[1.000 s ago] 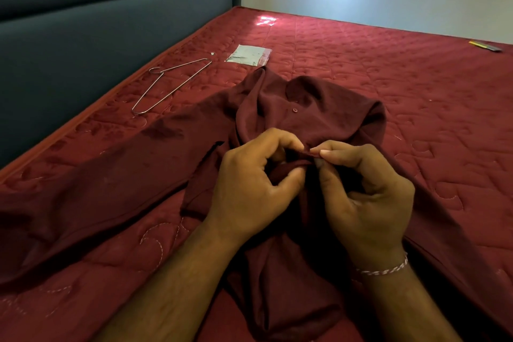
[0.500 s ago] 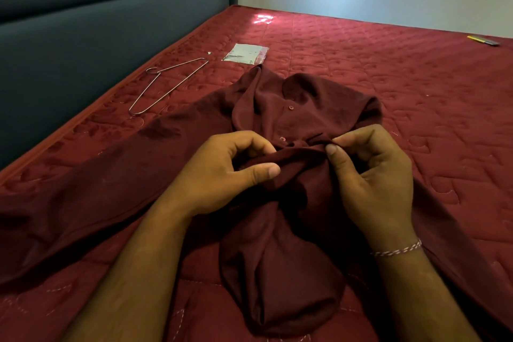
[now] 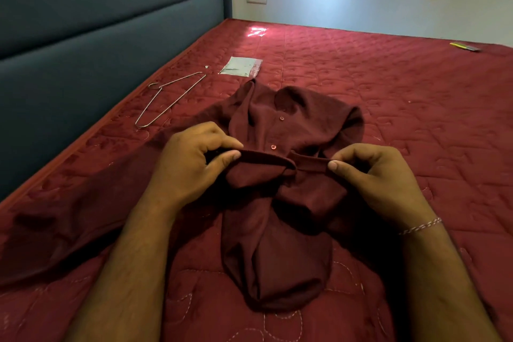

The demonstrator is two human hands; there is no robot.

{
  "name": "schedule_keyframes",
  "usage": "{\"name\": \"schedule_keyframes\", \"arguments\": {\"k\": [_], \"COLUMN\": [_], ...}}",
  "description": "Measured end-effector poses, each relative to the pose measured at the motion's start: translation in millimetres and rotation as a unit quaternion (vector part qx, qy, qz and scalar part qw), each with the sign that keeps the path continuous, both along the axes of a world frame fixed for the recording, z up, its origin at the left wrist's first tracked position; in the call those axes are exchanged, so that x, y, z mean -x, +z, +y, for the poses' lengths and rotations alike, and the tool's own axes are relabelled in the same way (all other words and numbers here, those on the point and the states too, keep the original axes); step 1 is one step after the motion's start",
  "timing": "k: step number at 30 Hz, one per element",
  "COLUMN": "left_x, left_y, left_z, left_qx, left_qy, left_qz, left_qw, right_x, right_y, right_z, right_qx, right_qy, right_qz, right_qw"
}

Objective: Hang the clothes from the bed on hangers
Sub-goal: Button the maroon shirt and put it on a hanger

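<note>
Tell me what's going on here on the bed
A person is working on a maroon shirt spread on a red quilted bed. The left hand and right hand each pinch a folded edge of the fabric, holding it stretched between them just below a button. A wire hanger lies untouched on the bed to the left, near the blue headboard, so the shirt is not yet hung. A small clear packet sits beyond the shirt.

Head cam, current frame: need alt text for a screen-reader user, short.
Two hands pinch a folded edge of a maroon shirt on a red quilted bed, left hand and right hand apart. A wire hanger lies untouched beyond the left hand, by a small plastic packet.
</note>
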State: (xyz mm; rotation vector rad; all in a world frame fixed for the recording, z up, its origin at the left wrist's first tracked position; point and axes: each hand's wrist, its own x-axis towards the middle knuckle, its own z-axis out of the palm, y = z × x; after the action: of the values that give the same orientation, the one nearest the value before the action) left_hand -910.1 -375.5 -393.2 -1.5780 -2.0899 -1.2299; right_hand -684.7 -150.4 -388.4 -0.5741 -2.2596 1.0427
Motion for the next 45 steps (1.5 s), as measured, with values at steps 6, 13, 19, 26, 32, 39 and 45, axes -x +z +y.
{"name": "schedule_keyframes", "arguments": {"k": [6,13,19,26,32,39,45], "left_x": [-12,-75,-126,-146,-149,-149,-150], "left_y": [-4,-23,-21,-23,-28,-27,-30], "left_z": [-30,-50,-73,-87,-90,-90,-89], "left_qx": [0.005,-0.144,-0.189,-0.215,-0.216,-0.219,-0.22], "left_qy": [0.068,0.072,0.035,0.042,0.034,0.027,0.009], "left_qz": [0.073,0.101,0.152,0.137,0.118,0.126,0.128], "left_qw": [0.995,0.982,0.97,0.966,0.969,0.967,0.967], "right_x": [-37,-70,-81,-83,-76,-75,-77], "right_y": [15,-1,4,14,16,17,20], "right_z": [-33,-107,-175,-200,-212,-218,-221], "right_qx": [-0.067,-0.007,0.074,0.036,0.236,0.259,0.234], "right_qy": [-0.053,-0.083,-0.067,-0.057,-0.032,-0.036,-0.04], "right_qz": [0.0,0.015,0.079,0.1,0.142,0.153,0.145], "right_qw": [0.996,0.996,0.992,0.993,0.961,0.953,0.96]}}
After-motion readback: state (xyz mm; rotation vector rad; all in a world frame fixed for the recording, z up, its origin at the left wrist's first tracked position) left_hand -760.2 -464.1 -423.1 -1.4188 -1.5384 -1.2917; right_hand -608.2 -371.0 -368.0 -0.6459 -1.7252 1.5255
